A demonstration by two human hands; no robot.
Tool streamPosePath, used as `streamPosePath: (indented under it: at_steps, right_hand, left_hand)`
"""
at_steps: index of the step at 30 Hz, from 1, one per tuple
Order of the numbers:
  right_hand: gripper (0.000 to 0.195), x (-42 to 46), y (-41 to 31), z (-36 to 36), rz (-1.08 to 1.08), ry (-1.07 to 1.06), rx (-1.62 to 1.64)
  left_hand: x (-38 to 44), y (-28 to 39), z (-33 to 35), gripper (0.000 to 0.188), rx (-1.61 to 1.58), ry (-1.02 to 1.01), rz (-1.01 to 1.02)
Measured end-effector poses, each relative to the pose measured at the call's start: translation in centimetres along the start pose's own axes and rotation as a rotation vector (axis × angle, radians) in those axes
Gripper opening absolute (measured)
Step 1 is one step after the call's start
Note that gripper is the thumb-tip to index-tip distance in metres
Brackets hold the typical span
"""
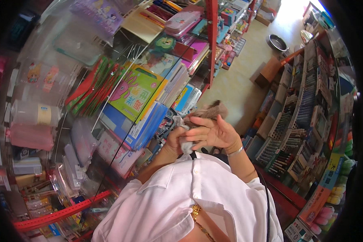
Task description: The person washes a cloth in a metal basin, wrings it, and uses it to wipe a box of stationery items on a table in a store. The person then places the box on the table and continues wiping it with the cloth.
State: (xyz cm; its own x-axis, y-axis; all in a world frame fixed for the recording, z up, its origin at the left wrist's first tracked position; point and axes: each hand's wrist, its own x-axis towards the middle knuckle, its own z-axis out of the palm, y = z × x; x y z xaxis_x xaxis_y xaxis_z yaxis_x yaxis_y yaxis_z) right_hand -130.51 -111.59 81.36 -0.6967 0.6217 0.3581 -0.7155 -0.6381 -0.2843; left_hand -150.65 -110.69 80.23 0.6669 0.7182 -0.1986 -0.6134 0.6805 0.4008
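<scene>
My left hand (174,141) is closed around a bunched whitish cloth (186,146), held in front of my waist. A brown cloth (211,112) extends beyond it, blurred at its far edge. Whether the two cloths are joined is hidden behind my fingers. My right hand (220,134) has its palm turned up and its fingers spread, the fingertips in front of the cloths and close to my left hand. It wears a silver bracelet (236,151). Left of my hands, a stack of blue plastic folders (152,125) lies on a shelf beside a green picture-covered folder (136,92).
Wire racks at left hold red-and-green bags (93,87) and pencil cases (183,21). A red shelf post (211,39) stands ahead. Pen racks (299,112) line the right side. On the aisle floor are a cardboard box (269,71) and a dark round basin (277,43).
</scene>
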Motion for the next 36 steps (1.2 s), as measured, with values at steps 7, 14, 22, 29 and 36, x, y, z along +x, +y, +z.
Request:
streamPosePath:
  at_steps: [7,14,22,29,36]
  right_hand:
    - [0.060,-7.8,0.7,-6.1,-0.043,0.311,-0.109]
    - [0.027,-7.9,2.3,-5.3,-0.498,1.072,-0.589]
    - [0.032,-9.1,2.7,-7.6,-0.275,0.875,-0.103]
    - [0.030,-15.0,5.7,-16.4,0.053,1.401,-0.943]
    - [0.027,-13.9,4.9,-18.4,0.023,1.387,-0.473]
  left_hand:
    - [-0.2,-0.7,-0.6,0.073,0.160,0.213,-0.055]
    - [1.5,-1.4,-2.1,0.057,0.121,0.343,-0.064]
    - [2.5,-4.5,-3.3,0.038,0.224,0.474,-0.234]
    - [1.3,-2.5,-4.2,0.050,0.267,0.673,-0.142]
    - [-2.3,6.6,0.7,0.050,1.840,0.239,0.076]
